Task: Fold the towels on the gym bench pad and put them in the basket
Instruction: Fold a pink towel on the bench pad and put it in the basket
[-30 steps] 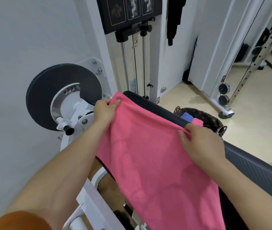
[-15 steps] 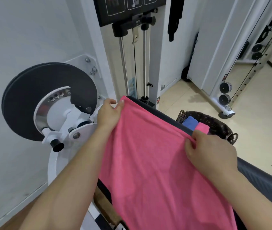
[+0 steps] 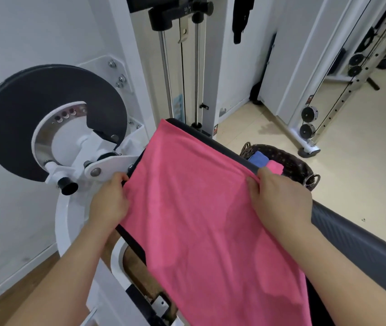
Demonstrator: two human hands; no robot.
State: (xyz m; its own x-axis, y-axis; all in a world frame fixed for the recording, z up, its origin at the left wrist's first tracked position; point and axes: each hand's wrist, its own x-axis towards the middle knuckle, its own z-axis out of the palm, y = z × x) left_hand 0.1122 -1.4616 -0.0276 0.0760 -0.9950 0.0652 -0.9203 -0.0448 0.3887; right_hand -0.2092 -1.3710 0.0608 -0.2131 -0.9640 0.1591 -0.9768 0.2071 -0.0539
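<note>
A pink towel [image 3: 194, 220] lies spread over the black gym bench pad [image 3: 352, 234], its far corner reaching the pad's top end. My left hand [image 3: 109, 203] holds the towel's left edge. My right hand [image 3: 281, 196] pinches its right edge by the pad's far side. Beyond the pad on the floor stands a dark woven basket [image 3: 298, 163] with a folded blue towel [image 3: 259, 158] and a folded pink towel [image 3: 274, 167] inside.
A black weight disc on a white machine arm [image 3: 53, 118] stands close on the left. A cable tower with steel guide rods [image 3: 182, 67] rises behind the pad. More pulleys and a rack [image 3: 309, 123] stand at the right over beige floor.
The towel now lies flat on the pad. My left hand has slid from the far corner down along the left edge toward me. My right hand stays on the right edge.
</note>
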